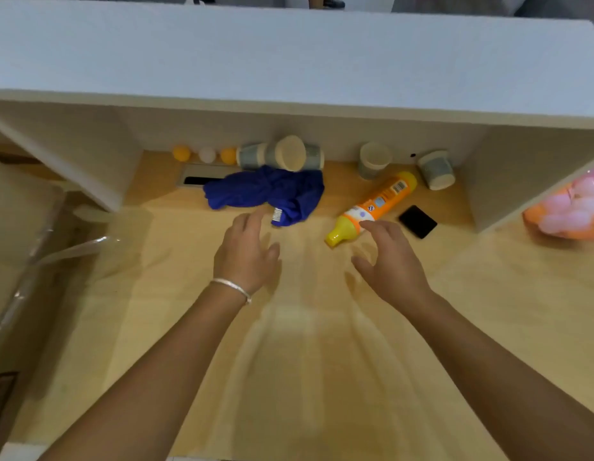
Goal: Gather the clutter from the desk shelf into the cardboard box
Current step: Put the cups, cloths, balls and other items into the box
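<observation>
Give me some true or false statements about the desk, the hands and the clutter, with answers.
1. The orange bottle stands upright. False: it lies on its side.
2. The left hand holds nothing. True.
3. The blue cloth lies in front of two tipped cups. True.
4. The right hand grips the black card. False: the hand is open near the bottle, apart from the card.
5. Three small balls sit at the back left. True.

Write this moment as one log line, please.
stage: reaching | left hand: open, near blue cloth | right hand: open, at orange bottle, lying flat | nothing held
</observation>
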Tool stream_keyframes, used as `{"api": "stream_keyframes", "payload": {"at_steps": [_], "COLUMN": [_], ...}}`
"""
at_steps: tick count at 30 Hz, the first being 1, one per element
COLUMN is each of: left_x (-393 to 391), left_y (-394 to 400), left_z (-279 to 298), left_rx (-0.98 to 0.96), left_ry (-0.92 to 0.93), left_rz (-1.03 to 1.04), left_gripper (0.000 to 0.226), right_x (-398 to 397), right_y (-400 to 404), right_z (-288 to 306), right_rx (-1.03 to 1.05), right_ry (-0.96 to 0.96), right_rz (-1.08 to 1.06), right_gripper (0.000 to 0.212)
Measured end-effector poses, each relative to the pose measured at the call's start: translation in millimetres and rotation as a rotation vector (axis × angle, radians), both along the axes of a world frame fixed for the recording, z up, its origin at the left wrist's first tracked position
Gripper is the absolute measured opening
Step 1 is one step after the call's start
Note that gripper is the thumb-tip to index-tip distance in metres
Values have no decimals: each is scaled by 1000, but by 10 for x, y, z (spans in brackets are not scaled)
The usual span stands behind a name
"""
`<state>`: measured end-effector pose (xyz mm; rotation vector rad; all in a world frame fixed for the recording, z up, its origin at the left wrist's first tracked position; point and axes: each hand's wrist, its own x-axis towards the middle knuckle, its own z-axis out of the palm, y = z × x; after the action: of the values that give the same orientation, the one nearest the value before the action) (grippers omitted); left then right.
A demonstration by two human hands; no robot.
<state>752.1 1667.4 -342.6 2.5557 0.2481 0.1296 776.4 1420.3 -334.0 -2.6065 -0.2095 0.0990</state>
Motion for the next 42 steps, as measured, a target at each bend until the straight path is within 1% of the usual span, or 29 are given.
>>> {"api": "stream_keyframes", "payload": {"at_steps": [2, 5, 8, 10, 12, 14, 16, 19, 22, 28, 31, 34, 39, 42], "left_x": [274, 714, 1031, 1149, 1210, 1248, 1257, 1159, 925, 290, 34, -199, -588, -826], "left_y": [-107, -213, -252, -246, -211, -148, -78, 4, 115, 633, 991, 1371, 1990, 2346], "left_z": [-114, -259, -372, -429, -478, -515, -527, -470, -324, 62, 297, 564, 1119, 1492], "left_rx": [27, 48, 75, 113, 174, 186, 122, 10, -69, -78, -108, -146, -172, -206], "left_ry": [-11, 20, 126, 199, 237, 245, 229, 152, 55, -115, -153, -196, -339, -444], "left_rz": [-9, 79, 217, 280, 285, 254, 223, 173, 158, 176, 210, 226, 248, 241], "left_gripper": [64, 73, 86, 88, 77, 57, 40, 30, 25, 22, 22, 19, 23, 23], "right_x": [187, 513, 791, 907, 976, 1009, 1013, 935, 780, 428, 229, 24, -263, -376], "right_y": [-92, -129, -63, -3, 43, 83, 117, 160, 222, 657, 1064, 1518, 2259, 2690], "right_z": [-89, -197, -305, -374, -437, -471, -469, -438, -398, -84, 141, 366, 836, 1173], "right_rx": [-135, -327, -462, -532, -595, -620, -634, -666, -638, -450, -349, -256, -100, 18], "right_ry": [-65, -147, -155, -124, -81, -68, -78, -77, -62, -65, -50, -62, -184, -227], "right_rz": [73, 190, 275, 333, 380, 391, 385, 380, 376, 307, 297, 304, 350, 386], "right_gripper": [68, 68, 66, 66, 64, 62, 59, 56, 53, 56, 59, 58, 54, 57]}}
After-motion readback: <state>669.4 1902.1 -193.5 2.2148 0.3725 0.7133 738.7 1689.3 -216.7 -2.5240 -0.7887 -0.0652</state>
